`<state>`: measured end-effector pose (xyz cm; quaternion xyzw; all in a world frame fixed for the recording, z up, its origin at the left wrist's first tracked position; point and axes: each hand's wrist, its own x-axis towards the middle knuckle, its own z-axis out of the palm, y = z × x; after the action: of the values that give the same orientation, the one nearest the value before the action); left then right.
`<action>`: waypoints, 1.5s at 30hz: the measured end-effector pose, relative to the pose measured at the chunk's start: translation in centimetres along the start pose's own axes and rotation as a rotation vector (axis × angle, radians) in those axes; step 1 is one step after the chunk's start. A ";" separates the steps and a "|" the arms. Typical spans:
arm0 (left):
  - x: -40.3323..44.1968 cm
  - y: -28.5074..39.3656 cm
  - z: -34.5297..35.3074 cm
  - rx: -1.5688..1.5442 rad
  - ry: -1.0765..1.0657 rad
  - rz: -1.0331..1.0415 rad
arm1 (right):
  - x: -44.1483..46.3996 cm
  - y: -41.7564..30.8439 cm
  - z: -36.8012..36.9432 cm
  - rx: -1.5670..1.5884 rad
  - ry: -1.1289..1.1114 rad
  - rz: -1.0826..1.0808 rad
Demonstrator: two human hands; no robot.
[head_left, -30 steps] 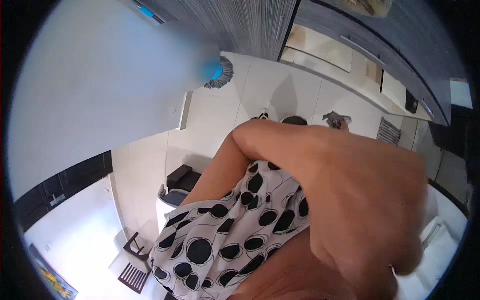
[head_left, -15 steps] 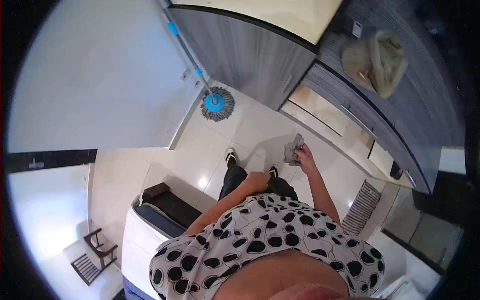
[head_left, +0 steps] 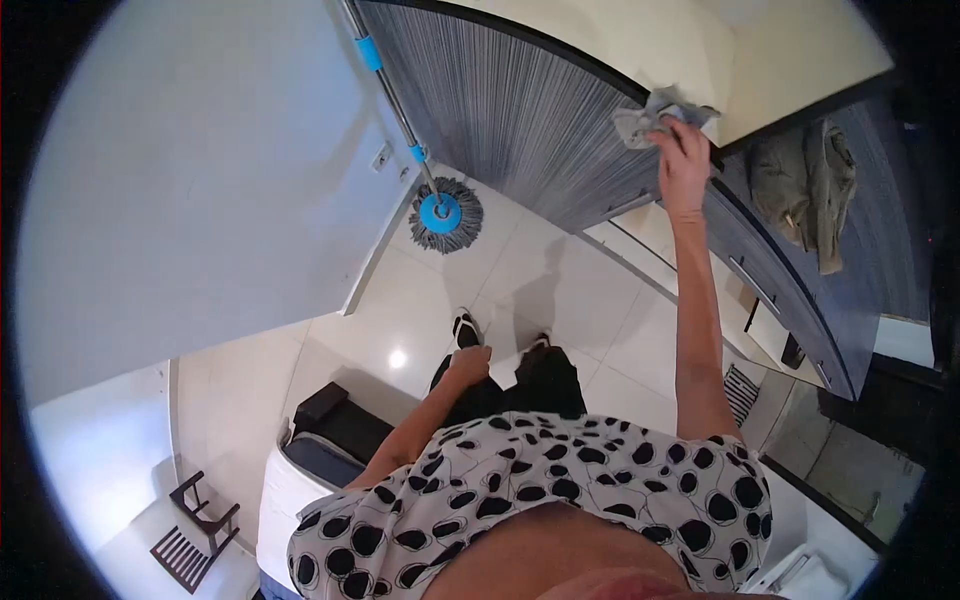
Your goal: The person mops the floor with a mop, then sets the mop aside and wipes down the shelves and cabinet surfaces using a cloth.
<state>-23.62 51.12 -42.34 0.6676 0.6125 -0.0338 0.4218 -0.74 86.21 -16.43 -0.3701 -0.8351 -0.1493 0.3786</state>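
My right hand (head_left: pixel 685 172) is stretched forward, its fingers closed on a crumpled grey cloth (head_left: pixel 648 122). The cloth lies against the dark front edge of a pale cabinet shelf (head_left: pixel 670 45), above a grey wood-grain door (head_left: pixel 500 110). Low in front of my body, beside my dark trousers, hangs my left hand (head_left: pixel 468 364). Its fingers look curled, and whether anything is in them is too small to tell.
A mop (head_left: pixel 440 213) with a blue-and-grey head leans by the white wall (head_left: pixel 200 180). Brown-grey fabric (head_left: pixel 802 190) rests on the grey surface at right. Nearby are a drawer handle (head_left: pixel 752 283), a striped mat (head_left: pixel 740 393) and, lower left, a wooden chair (head_left: pixel 182 558).
My right hand has risen with the grey cloth from above the floor to the shelf edge. My left hand has moved slightly left and down, away from my shirt.
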 end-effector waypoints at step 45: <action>-12.0 -9.9 -51.6 0.876 1.887 -0.032 | 1.6 2.1 0.6 -0.069 -0.274 0.236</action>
<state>-59.33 71.81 -7.64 0.5092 0.6365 0.2771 -0.5088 -0.20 88.71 -15.70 -0.4951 -0.8240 -0.0805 0.2634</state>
